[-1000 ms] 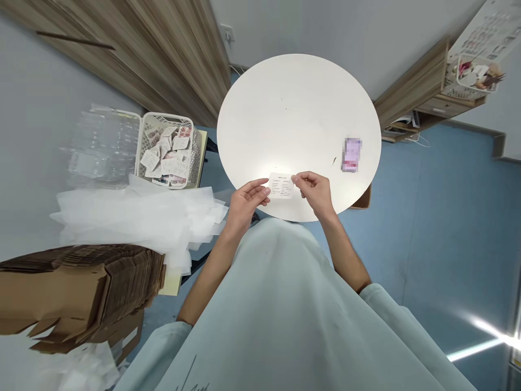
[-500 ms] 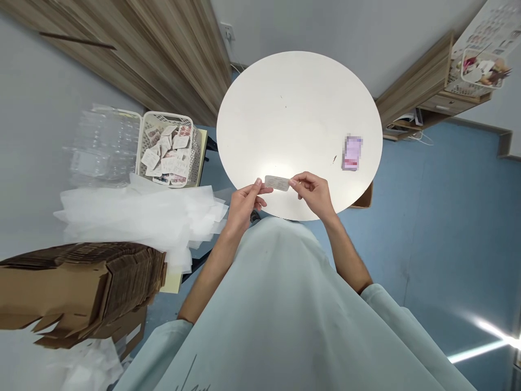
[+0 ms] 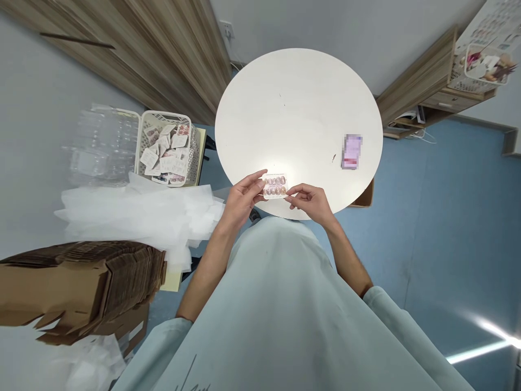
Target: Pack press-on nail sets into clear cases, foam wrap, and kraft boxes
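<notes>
A small card of press-on nails (image 3: 275,185) is held up over the near edge of the round white table (image 3: 297,108). Two rows of shiny pinkish nails face me. My left hand (image 3: 240,200) pinches its left edge between thumb and fingers. At the lower right corner, my right hand (image 3: 311,202) grips the card with its fingertips. To the left, a white plastic basket (image 3: 194,146) holds many similar cards, some showing their white printed backs.
A blurred purple rectangular item (image 3: 352,152) lies on the table's right side. On the left are clear plastic trays (image 3: 101,146), white foam sheets (image 3: 138,212) and stacked flattened cardboard boxes (image 3: 122,282). Another filled basket (image 3: 486,70) stands on the wooden cabinet at far right.
The card has been turned from its printed side so that the nails now face me. Both hands have shifted their hold along its edges.
</notes>
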A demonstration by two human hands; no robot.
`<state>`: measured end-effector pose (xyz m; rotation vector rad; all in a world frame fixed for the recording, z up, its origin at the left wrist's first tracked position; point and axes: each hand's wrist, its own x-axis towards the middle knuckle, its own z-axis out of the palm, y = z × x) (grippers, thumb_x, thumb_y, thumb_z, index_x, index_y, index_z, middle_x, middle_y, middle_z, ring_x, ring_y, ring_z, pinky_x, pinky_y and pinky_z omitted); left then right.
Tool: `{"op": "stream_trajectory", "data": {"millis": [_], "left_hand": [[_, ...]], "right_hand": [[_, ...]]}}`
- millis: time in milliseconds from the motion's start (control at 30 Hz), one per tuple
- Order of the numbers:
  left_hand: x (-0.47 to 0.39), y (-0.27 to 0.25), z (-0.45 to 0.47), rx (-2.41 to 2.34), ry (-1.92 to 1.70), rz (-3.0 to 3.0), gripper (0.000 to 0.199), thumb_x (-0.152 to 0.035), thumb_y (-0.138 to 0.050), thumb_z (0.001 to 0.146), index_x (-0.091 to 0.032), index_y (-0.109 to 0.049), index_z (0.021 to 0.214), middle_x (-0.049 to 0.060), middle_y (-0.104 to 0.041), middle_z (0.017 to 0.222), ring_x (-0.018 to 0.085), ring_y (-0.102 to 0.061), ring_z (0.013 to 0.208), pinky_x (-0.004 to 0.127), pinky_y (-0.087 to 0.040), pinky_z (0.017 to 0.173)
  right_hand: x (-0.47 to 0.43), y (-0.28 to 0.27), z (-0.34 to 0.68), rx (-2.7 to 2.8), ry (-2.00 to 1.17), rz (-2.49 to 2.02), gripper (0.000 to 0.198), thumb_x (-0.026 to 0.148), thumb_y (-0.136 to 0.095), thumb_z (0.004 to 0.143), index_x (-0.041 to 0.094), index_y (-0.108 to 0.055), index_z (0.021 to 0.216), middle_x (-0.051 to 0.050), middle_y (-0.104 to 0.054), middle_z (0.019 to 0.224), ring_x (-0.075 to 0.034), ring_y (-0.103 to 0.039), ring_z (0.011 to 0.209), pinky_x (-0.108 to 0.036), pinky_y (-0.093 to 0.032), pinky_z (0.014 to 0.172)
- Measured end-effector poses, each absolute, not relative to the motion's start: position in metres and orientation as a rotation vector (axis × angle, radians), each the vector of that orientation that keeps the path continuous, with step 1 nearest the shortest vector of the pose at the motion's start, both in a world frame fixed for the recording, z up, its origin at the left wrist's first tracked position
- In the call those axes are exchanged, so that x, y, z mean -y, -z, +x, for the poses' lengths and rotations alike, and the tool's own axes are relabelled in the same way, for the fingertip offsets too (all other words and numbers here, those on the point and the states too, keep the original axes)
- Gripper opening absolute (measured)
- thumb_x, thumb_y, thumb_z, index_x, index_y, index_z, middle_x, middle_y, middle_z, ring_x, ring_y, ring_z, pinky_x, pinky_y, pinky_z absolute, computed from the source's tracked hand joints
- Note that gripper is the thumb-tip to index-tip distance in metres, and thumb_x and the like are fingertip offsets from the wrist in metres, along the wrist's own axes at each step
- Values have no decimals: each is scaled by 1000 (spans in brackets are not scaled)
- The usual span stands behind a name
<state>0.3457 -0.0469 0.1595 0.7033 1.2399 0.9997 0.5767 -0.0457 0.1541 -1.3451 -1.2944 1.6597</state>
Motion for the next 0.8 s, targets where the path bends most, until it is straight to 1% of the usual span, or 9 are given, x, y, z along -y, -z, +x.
{"op": "stream_trajectory", "data": {"millis": [233,333,433,500,600,667,700,733,800], "left_hand": [[45,-162,348,-1227,-982,720,50,-52,-80,89,-25,-79,131,6,-75,108,18,-72,91,32,-65,79],[45,-163,350,-1244,-964,739,49,-51,-81,89,-24,-79,130,6,-76,107,19,-74,91,34,-64,83],[47,-163,356,-1291,-939,783,52,-53,-84,87,-22,-80,128,8,-79,102,21,-76,91,36,-63,86],[49,-163,361,-1335,-929,820,51,-57,-85,86,-20,-83,120,9,-80,101,21,-75,86,36,-62,84],[53,-161,370,-1365,-892,861,46,-63,-85,84,-19,-85,99,10,-81,93,19,-70,74,35,-61,74],[56,-160,377,-1346,-845,889,45,-64,-85,84,-20,-84,93,8,-78,83,19,-68,71,35,-60,72],[57,-160,381,-1332,-831,894,45,-63,-85,84,-20,-85,96,7,-77,80,20,-69,72,35,-60,73],[59,-159,385,-1318,-831,890,46,-62,-86,84,-20,-84,103,6,-77,81,20,-70,73,35,-61,74],[61,-157,392,-1293,-861,865,56,-59,-88,83,-22,-80,124,5,-78,89,19,-72,76,35,-61,77]], "right_hand": [[44,-161,582,1292,-1632,-1343,44,64,-88,81,24,-80,97,-2,-75,82,-18,-73,67,-33,-57,66],[42,-164,586,1284,-1622,-1329,43,64,-87,83,24,-79,97,-2,-74,81,-17,-71,65,-33,-56,65],[37,-167,591,1286,-1582,-1317,41,64,-86,84,25,-78,93,-3,-74,91,-15,-69,65,-32,-55,61],[32,-168,596,1284,-1528,-1340,41,66,-84,85,26,-76,92,-3,-74,98,-15,-68,66,-31,-53,58],[23,-167,605,1250,-1495,-1413,43,68,-80,87,26,-74,93,-1,-71,86,-14,-64,61,-30,-51,56],[17,-163,611,1220,-1508,-1444,44,68,-80,87,25,-73,94,0,-71,86,-12,-61,58,-30,-49,54],[14,-161,615,1205,-1521,-1445,44,67,-82,86,25,-73,95,-1,-72,90,-11,-60,57,-29,-47,53],[11,-158,618,1191,-1543,-1437,44,66,-83,85,25,-73,98,-1,-74,94,-10,-59,56,-29,-46,51],[6,-151,623,1175,-1605,-1413,45,64,-85,83,25,-74,102,-2,-75,99,-10,-58,56,-28,-43,49]]}}
